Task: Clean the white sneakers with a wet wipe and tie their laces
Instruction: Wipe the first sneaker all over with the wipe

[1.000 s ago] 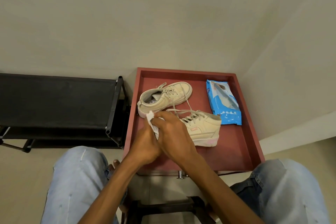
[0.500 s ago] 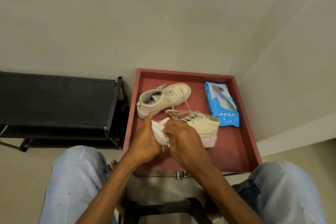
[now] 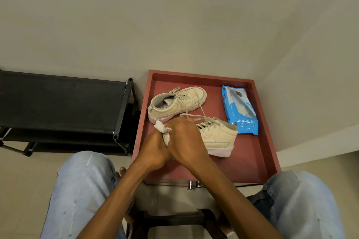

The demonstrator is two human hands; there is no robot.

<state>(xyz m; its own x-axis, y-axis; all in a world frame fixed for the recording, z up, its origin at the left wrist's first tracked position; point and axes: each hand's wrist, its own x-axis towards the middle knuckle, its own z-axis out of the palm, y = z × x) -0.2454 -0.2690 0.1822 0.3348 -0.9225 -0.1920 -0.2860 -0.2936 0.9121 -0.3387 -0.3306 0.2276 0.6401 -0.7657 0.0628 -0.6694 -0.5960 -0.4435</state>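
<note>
Two cream-white sneakers lie in a red tray [image 3: 258, 141]. The far sneaker [image 3: 175, 104] rests on its side with its laces loose. The near sneaker [image 3: 217, 136] stands behind my hands, its toe hidden by them, laces untied. A crumpled white wet wipe [image 3: 162, 129] sticks out between my hands. My left hand [image 3: 153, 150] and my right hand [image 3: 186, 141] both grip the wipe, pressed close together in front of the near sneaker.
A blue wet-wipe pack [image 3: 240, 112] lies at the tray's right side. A black shoe rack [image 3: 64, 106] stands to the left of the tray. My knees in light jeans [image 3: 83, 196] frame the bottom of the view. Walls close in behind and to the right.
My hands have kept working the wipe together, and the wipe's free end now pokes out to the upper left. The sneakers and the pack have not moved.
</note>
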